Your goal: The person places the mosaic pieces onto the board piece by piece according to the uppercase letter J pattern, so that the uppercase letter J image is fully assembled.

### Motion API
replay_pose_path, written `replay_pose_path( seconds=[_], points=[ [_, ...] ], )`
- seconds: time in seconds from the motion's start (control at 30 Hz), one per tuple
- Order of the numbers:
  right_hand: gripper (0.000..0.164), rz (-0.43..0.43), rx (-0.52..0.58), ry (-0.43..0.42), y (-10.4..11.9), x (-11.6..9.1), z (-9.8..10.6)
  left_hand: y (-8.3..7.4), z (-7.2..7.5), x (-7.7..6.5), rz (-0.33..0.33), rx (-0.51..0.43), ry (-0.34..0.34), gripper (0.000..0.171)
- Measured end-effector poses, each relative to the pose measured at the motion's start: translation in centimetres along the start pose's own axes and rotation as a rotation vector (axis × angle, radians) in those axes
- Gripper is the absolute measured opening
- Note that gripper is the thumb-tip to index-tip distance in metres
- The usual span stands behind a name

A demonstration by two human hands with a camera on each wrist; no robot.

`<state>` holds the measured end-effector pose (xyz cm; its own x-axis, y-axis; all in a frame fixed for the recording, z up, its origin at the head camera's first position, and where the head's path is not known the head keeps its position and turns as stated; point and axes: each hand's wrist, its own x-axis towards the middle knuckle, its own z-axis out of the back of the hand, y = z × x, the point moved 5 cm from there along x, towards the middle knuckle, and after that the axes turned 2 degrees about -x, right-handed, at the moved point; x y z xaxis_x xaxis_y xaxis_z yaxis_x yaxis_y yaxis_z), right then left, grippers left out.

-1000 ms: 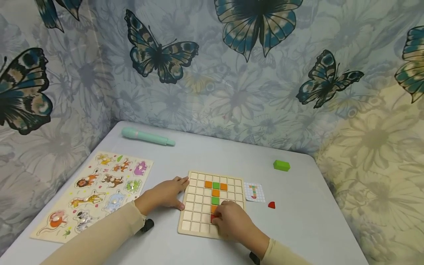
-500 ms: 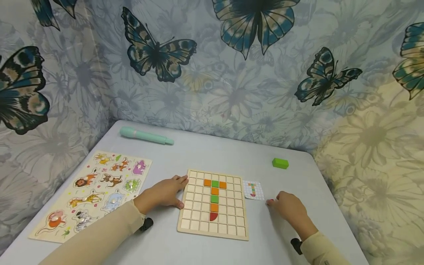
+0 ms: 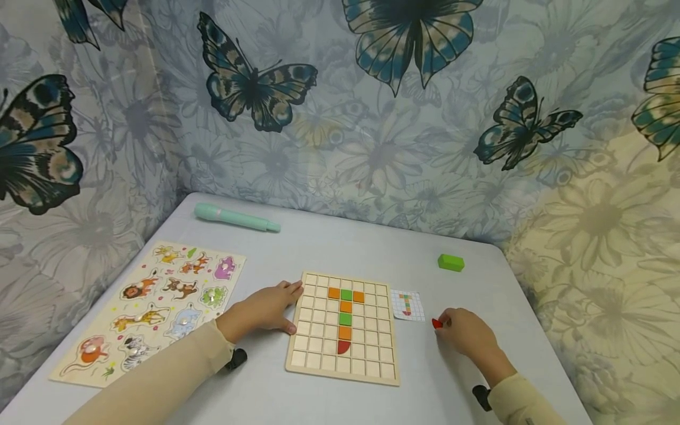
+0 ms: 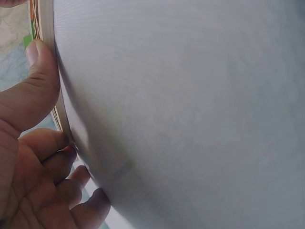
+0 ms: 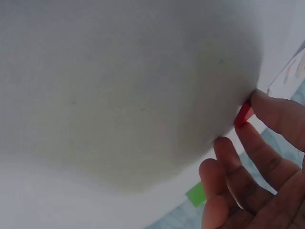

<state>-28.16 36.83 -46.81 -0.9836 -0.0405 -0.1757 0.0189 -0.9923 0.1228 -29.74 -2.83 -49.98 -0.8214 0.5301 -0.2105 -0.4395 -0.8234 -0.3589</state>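
A wooden grid board (image 3: pixel 319 365) lies flat on the table, with orange and green square tiles (image 3: pixel 345 319) forming a T and a red quarter-round tile (image 3: pixel 343 347) at its foot. My left hand (image 3: pixel 262 310) rests along the board's left edge, thumb and fingers spread against the side. To the right of the board, my right hand (image 3: pixel 470 336) pinches a loose red piece (image 5: pixel 243 113) between thumb and index finger, close over the table. A small pattern card (image 3: pixel 407 306) with a matching coloured T lies between the board and that hand.
At the left is an animal peg puzzle (image 3: pixel 175 268). A mint-green microphone-shaped object (image 3: pixel 236 218) lies near the back edge. Toward the back right sits a green block (image 3: pixel 451 262). The butterfly-patterned wall (image 3: pixel 382 159) borders the table's back.
The right hand has left the red tile on the board and moved right to the loose red piece, which it now pinches. The left hand stays at the board's edge.
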Motion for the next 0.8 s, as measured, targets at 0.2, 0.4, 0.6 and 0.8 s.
replay_pose_path(
  seconds=[0.2,0.4,0.6,0.8],
  points=[
    [0.021,0.007,0.022,-0.032,0.1,0.2,-0.3,-0.1,0.0,-0.1,-0.005,-0.005,0.000,0.097],
    [0.020,0.184,0.031,-0.106,7.0,-0.6,-0.4,-0.2,0.2,-0.1,-0.004,-0.007,0.008,0.097],
    [0.017,0.495,-0.019,-0.113,16.7,-2.9,-1.5,-0.1,0.1,-0.1,-0.002,-0.015,0.013,0.097],
    [0.014,0.627,-0.089,-0.117,21.2,-3.9,-3.3,0.2,-0.2,0.0,-0.001,-0.037,0.001,0.098]
  ],
)
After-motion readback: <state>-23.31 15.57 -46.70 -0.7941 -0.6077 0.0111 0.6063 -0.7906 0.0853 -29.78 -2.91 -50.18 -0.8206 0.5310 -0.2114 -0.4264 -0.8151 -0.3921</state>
